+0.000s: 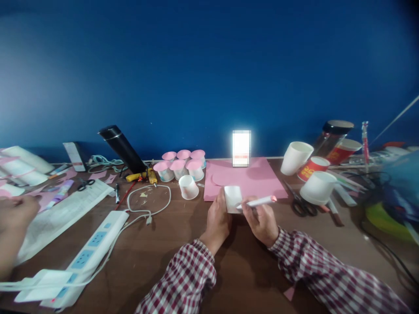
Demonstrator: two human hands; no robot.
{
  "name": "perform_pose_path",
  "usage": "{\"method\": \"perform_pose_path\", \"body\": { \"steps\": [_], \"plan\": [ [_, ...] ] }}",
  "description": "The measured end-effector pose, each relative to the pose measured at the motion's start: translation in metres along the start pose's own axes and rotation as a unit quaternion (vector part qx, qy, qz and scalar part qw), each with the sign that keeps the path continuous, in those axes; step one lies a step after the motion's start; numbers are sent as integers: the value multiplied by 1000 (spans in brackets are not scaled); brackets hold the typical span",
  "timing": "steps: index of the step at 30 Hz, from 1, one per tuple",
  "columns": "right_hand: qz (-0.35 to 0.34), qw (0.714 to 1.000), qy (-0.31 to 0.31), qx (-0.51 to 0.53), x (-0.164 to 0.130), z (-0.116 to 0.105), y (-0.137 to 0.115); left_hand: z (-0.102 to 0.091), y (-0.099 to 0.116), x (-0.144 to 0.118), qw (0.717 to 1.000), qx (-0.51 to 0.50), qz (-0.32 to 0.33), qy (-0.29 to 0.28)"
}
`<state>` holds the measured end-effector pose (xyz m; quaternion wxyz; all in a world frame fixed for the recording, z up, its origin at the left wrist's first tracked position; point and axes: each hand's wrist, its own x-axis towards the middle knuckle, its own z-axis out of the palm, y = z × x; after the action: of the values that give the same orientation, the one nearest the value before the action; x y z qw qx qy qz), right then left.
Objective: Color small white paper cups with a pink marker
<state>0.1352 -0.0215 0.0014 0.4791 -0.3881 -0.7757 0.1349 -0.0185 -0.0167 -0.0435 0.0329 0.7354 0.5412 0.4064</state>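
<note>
- White paper cup (233,199) sits between the person's two hands, just in front of the pink paper sheet (244,179) on the brown wooden table (183,244). It looks inverted or tilted; I cannot tell which way its mouth faces.
- Left hand (218,221): fingers curled around the cup's left side, steadying it.
- Right hand (262,222): fingers pinched on a white marker (258,202) with a pink cap end. The marker's tip lies at the cup's wall, apparently touching.
- Progress, my judgement: six cups with pink tops (183,165) stand grouped behind, near the wall, and look finished. The held cup shows no pink yet, so it reads as an early stage of the same work.
- Plain small white cup (189,187) lies tipped beside the pink group, mouth toward the camera; nothing visible inside. Likely still to be done.
- Right side: tall white cup (296,158) tilted, interior not visible. A red printed cup (312,168) and a wider white cup (317,186) lie close together. Contents cannot be told.
- Dark-lidded jar (334,135) leans behind them; contents unclear.
- Black scissors (299,203) lie right of the pink sheet. White power strip (91,248) lies at left.
- Another person's hand (15,213) rests at the far left edge, separate from this work.
</note>
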Motion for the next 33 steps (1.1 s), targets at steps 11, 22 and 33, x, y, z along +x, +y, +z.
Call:
{"method": "perform_pose_path", "body": {
  "steps": [11, 22, 33],
  "plan": [
    [3, 1000, 2, 5, 2, 0, -1, -2, -1, -2, 1000, 22, -9, -16],
    [17, 1000, 13, 20, 2, 0, -2, -1, 0, -1, 1000, 3, -12, -4],
    [35, 999, 26, 12, 0, 2, 2, -8, 6, 1, 999, -1, -31, -23]
  ]
}}
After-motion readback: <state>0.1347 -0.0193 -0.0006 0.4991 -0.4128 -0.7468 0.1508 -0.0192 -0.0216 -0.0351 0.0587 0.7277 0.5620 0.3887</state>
